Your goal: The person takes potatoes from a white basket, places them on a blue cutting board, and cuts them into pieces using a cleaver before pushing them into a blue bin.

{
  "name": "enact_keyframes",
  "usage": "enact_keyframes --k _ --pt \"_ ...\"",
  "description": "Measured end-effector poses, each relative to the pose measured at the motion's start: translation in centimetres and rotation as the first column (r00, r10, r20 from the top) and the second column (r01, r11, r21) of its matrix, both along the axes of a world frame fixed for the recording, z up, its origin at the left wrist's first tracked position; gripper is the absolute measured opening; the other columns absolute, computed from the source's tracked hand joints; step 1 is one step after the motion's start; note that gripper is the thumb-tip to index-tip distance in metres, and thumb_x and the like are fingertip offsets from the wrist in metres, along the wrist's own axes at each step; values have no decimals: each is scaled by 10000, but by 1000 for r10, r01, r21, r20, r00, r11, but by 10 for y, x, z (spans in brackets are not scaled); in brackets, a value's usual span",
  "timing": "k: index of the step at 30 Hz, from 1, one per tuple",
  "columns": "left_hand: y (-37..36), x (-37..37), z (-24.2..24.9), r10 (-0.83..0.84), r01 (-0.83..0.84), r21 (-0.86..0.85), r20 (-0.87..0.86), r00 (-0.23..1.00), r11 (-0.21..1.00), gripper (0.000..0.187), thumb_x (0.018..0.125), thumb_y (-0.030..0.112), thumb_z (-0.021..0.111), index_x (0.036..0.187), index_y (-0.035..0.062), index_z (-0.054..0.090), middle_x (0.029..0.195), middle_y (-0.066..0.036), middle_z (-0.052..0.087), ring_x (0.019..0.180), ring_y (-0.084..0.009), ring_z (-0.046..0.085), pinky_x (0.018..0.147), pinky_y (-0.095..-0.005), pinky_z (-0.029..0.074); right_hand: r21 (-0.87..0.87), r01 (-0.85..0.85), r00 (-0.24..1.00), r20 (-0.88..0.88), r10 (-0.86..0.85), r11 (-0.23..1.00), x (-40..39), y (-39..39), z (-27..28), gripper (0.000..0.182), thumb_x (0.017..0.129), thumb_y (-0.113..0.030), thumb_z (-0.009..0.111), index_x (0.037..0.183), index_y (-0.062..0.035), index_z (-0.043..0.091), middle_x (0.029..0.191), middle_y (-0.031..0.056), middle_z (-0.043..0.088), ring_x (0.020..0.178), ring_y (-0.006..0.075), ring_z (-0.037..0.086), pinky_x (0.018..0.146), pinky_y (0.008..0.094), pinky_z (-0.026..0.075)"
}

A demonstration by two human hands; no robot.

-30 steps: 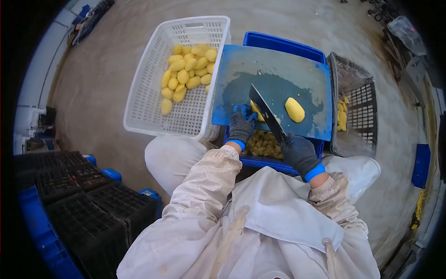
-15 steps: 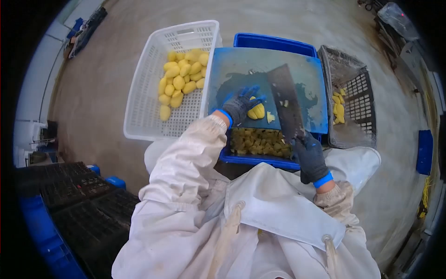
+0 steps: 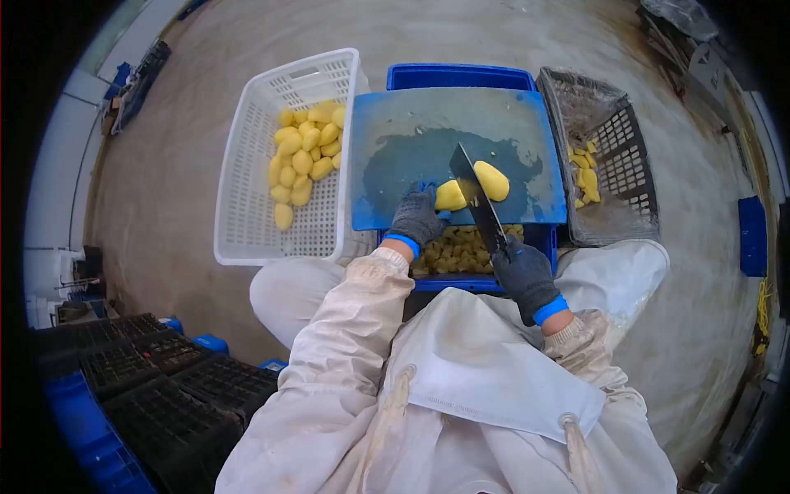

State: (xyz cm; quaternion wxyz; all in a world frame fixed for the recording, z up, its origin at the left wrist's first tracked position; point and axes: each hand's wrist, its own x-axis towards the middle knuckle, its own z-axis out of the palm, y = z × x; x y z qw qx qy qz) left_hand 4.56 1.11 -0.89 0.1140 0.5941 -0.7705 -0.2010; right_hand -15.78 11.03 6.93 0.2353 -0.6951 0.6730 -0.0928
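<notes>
My right hand [image 3: 525, 276], in a dark glove, is closed round the handle of a cleaver [image 3: 481, 200]. Its broad blade stands on edge between two pieces of peeled potato. My left hand [image 3: 418, 216], gloved too, grips the left potato piece [image 3: 449, 196], with the thumb on the near side and fingertips at its left. To the right of the blade lies the other potato piece [image 3: 492, 180]. Both rest on a wet blue cutting board [image 3: 383, 123]. Below its near edge, cut potato chunks [image 3: 457, 251] fill part of a blue bin [image 3: 461, 284].
A white crate [image 3: 234, 185] of peeled potatoes [image 3: 304, 152] stands at the left. On the right, a dark lined crate [image 3: 629, 181] contains yellow pieces [image 3: 587, 177]. Black crates [image 3: 164, 387] are stacked at lower left. The blue bin's far rim [image 3: 461, 78] shows behind the board.
The sliced potato and small scraps by my left hand are gone from the board; a larger potato in two pieces lies there. The cleaver has moved left and now stands between them.
</notes>
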Motion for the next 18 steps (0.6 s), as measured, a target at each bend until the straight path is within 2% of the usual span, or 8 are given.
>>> enact_keyframes --k 2,4,6,8,11,13,16,18 --pt "5 7 2 7 -14 -52 -140 990 999 523 742 269 678 1180 34 513 1131 -217 517 1074 -360 499 932 -401 411 24 11 1000 -17 -10 1000 3 1 2 242 845 -260 473 903 -39 552 714 183 619 693 358 618 628 483 485" --pt "6 8 1 4 -11 -55 -130 991 998 474 746 253 673 1142 30 540 1087 -199 535 1033 -353 515 909 -404 419 93 54 998 15 -56 994 5 1 5 237 832 -291 522 940 -88 578 770 197 619 749 387 598 670 487 458" --pt "7 8 -3 9 -16 -56 -126 992 998 425 749 237 668 1104 27 568 1043 -182 553 993 -345 531 886 -407 427 130 43 999 -30 -39 991 8 0 7 245 835 -291 515 940 -79 576 775 200 619 752 387 599 674 486 460" --pt "7 7 -8 22 -47 -132 -184 983 990 377 757 240 652 1064 30 591 1017 -162 556 949 -342 536 854 -423 431 163 27 997 -72 -15 986 9 -5 3 253 838 -291 508 940 -70 575 781 203 620 755 387 600 678 484 461" --pt "6 8 -17 -13 -22 -200 -171 985 980 374 756 254 643 1056 35 597 1020 -161 557 955 -340 533 849 -418 433 149 2 999 -54 6 989 14 -12 -21 274 847 -290 493 936 -43 572 780 212 618 754 388 601 680 487 463" --pt "6 8 -16 -2 -31 -205 -158 988 978 372 756 252 637 1053 32 597 1020 -159 557 959 -339 529 850 -417 433 19 -56 994 -92 58 998 19 -19 -25 230 842 -241 470 895 -31 549 726 184 627 693 364 620 630 470 492" --pt "2 9 -21 -13 -27 -248 -157 987 968 365 758 241 628 1056 31 595 1022 -157 557 969 -337 524 854 -414 430 -60 15 1000 -8 -16 998 21 -7 -12 229 846 -247 478 868 -31 552 686 187 617 659 367 616 601 474 488" --pt "13 9 -25 -25 -21 -262 -171 985 965 360 761 231 624 1061 33 593 1023 -156 556 975 -336 521 856 -413 429 -50 -22 999 -32 21 998 22 7 4 231 848 -251 480 862 -32 551 670 188 611 644 368 614 586 477 484"
